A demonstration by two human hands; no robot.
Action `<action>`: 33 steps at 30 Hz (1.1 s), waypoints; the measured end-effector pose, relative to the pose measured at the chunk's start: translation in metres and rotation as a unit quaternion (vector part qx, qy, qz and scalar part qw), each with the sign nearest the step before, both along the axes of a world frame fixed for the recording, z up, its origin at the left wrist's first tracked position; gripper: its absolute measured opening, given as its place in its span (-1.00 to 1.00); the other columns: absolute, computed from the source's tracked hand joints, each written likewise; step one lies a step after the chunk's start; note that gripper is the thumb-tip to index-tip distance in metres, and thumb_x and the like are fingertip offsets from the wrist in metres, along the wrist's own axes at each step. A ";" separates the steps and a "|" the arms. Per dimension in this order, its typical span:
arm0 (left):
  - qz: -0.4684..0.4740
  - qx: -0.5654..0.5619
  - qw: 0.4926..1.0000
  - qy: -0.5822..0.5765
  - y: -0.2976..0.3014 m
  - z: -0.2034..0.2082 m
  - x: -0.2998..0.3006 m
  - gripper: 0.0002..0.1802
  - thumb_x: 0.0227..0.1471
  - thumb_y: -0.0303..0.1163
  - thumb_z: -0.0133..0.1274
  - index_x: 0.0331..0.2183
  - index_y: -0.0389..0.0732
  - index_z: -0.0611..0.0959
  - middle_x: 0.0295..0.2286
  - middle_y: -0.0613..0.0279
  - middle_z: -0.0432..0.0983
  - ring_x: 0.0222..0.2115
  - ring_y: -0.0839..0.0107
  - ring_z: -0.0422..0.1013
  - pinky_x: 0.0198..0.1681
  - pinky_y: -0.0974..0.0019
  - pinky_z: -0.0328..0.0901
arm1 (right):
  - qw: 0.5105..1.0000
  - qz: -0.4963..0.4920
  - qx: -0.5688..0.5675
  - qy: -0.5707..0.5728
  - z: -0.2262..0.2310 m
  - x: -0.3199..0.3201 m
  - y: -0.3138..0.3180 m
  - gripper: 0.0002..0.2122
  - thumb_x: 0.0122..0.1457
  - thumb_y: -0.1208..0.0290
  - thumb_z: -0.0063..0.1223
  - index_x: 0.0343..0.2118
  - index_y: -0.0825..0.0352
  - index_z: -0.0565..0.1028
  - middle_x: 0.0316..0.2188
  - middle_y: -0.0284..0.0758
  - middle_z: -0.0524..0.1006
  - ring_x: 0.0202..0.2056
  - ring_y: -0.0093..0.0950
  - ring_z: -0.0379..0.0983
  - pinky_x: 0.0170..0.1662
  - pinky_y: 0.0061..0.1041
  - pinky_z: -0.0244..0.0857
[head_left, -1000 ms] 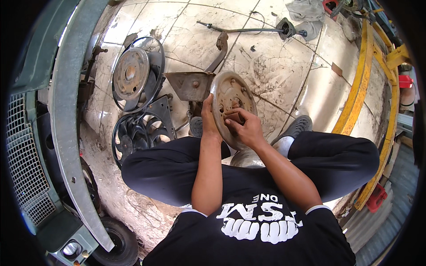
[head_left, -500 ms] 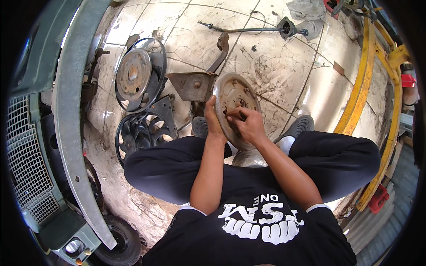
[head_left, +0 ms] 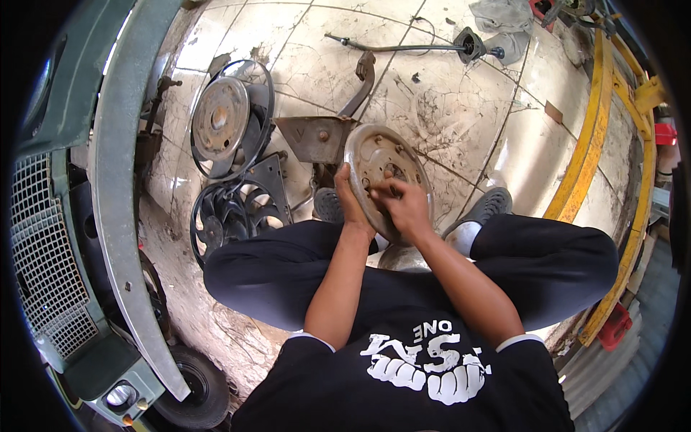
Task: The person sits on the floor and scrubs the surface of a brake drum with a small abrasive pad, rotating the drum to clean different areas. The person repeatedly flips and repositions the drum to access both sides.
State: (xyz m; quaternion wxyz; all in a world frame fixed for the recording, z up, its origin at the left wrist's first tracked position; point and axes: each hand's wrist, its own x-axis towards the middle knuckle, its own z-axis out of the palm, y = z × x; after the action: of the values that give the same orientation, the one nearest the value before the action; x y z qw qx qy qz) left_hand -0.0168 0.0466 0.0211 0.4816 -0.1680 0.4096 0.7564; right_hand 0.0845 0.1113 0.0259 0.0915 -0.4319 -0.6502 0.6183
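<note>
A worn round metal plate (head_left: 374,147) with a raised rim and several holes stands tilted between my knees. My left hand (head_left: 353,200) is closed around its left edge, thumb up along the rim. My right hand (head_left: 403,205) is against the plate's face, fingers bent and drawn together near a hole left of the centre. What those fingers pinch, if anything, is too small to make out. Just beyond the plate lies a rusty pedal bracket (head_left: 309,140) with its pedal arm (head_left: 360,83) pointing away.
Left on the tiled floor are another round metal plate (head_left: 220,119) and black fans (head_left: 223,216) in ring frames. A long lever with a boot (head_left: 471,48) lies at the far side. A grey bumper (head_left: 115,194) borders the left, a yellow metal frame (head_left: 576,180) the right.
The plate has turned slightly, showing more of its face. The right hand's fingers have shifted a little at the hole, while the left keeps its hold on the rim.
</note>
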 end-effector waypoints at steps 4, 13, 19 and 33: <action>0.010 -0.003 1.000 -0.002 -0.004 -0.002 0.003 -0.20 0.16 0.28 -0.18 0.12 -0.19 0.52 -0.18 0.02 0.62 -0.22 0.12 0.58 -0.07 0.05 0.48 | 0.992 0.005 -0.109 0.064 -0.017 -0.004 0.006 -0.77 0.12 0.33 0.38 -0.16 0.24 0.73 -0.32 -0.27 0.73 -0.32 -0.55 0.62 -0.18 -0.50 0.42; 0.026 -0.002 1.000 -0.013 -0.008 -0.004 0.004 -0.20 0.13 0.29 -0.15 0.11 -0.18 0.52 -0.16 0.03 0.61 -0.21 0.10 0.58 -0.07 0.04 0.49 | 0.999 -0.003 -0.044 0.015 -0.003 -0.005 -0.004 -0.78 0.12 0.31 0.38 -0.18 0.22 0.73 -0.35 -0.22 0.72 -0.33 -0.42 0.64 -0.18 -0.46 0.42; 0.039 -0.005 0.999 -0.003 -0.006 -0.003 0.005 -0.18 0.14 0.31 -0.19 0.12 -0.18 0.51 -0.19 0.01 0.59 -0.22 0.14 0.55 -0.07 0.06 0.48 | 0.998 -0.001 0.015 -0.058 0.006 -0.006 -0.008 -0.76 0.08 0.23 0.42 -0.21 0.18 0.74 -0.34 -0.19 0.71 -0.33 -0.36 0.66 -0.17 -0.43 0.44; 0.038 0.018 0.999 -0.026 -0.011 -0.012 0.007 -0.18 0.13 0.30 -0.15 0.07 -0.24 0.54 -0.29 0.01 0.61 -0.34 0.16 0.59 -0.20 0.11 0.53 | 0.994 -0.002 -0.107 -0.016 -0.037 -0.004 -0.007 -0.75 0.10 0.34 0.44 -0.20 0.33 0.72 -0.37 -0.37 0.71 -0.36 -0.60 0.57 -0.21 -0.56 0.43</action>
State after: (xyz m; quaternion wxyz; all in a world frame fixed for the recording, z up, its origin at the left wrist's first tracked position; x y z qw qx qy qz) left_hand -0.0100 0.0354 0.0088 0.4661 -0.1940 0.3768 0.7766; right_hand 0.0800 0.1038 -0.0109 0.0356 -0.4507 -0.5807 0.6770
